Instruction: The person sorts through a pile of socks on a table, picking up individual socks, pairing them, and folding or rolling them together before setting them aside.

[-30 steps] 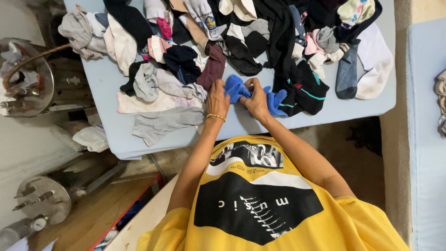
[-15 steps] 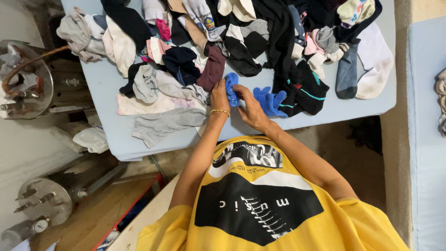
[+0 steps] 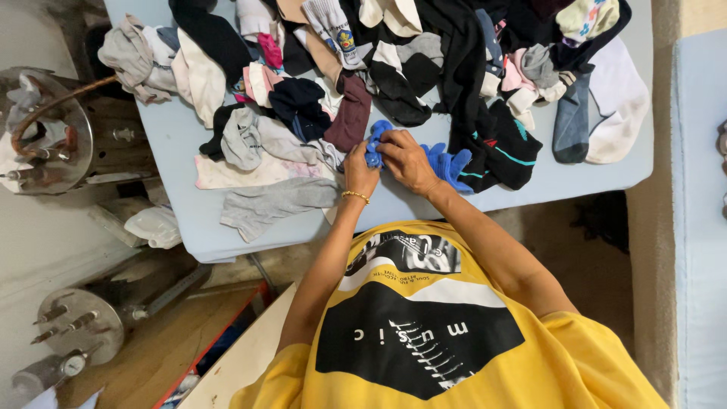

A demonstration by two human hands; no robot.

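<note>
Both my hands meet at the near middle of a light blue table [image 3: 575, 179]. My left hand [image 3: 359, 173], with a gold bracelet on the wrist, and my right hand [image 3: 406, 160] grip a small bright blue sock [image 3: 373, 142] bunched between the fingers. A second blue sock [image 3: 448, 164] lies flat just right of my right hand, touching a black sock with a teal stripe [image 3: 501, 155]. A grey sock [image 3: 276, 201] lies to the left of my left wrist.
A big heap of mixed socks [image 3: 394, 60] covers the far half of the table. Metal vessels stand at the left [image 3: 45, 144] and lower left [image 3: 76, 333]. A plastic bag [image 3: 155, 226] lies beside the table. Another light blue surface [image 3: 700, 227] runs along the right.
My right hand has moved up over the blue sock, which is now bunched tighter between both hands. The second blue sock has stayed in place.
</note>
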